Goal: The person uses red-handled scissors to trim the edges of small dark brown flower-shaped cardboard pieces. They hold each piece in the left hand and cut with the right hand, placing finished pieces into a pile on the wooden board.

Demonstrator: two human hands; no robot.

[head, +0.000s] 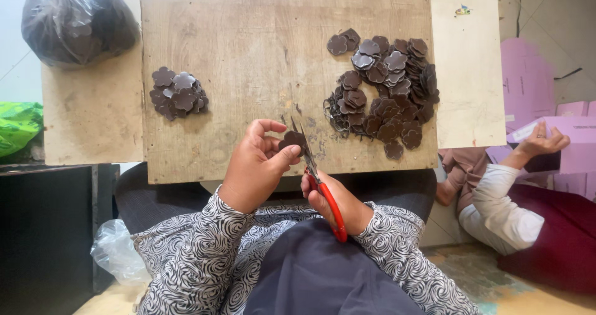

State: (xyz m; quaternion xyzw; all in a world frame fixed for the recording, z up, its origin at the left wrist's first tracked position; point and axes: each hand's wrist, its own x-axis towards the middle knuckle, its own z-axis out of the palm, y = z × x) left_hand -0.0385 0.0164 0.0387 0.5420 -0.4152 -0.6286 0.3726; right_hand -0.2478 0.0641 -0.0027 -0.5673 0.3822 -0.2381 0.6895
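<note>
The left hand point(256, 166) pinches a brown flower-shaped piece point(292, 140) over the wooden counter's point(248, 54) near edge, while the right hand point(335, 204) grips red-handled scissors point(320, 184) — blades at the piece's edge. Best to turn the piece, not the scissors — short snips.

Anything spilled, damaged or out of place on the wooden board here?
Nothing stands out. The small pile and the large pile of brown flower shapes lie on the board; the left hand holds one piece at the red-handled scissors.
</note>
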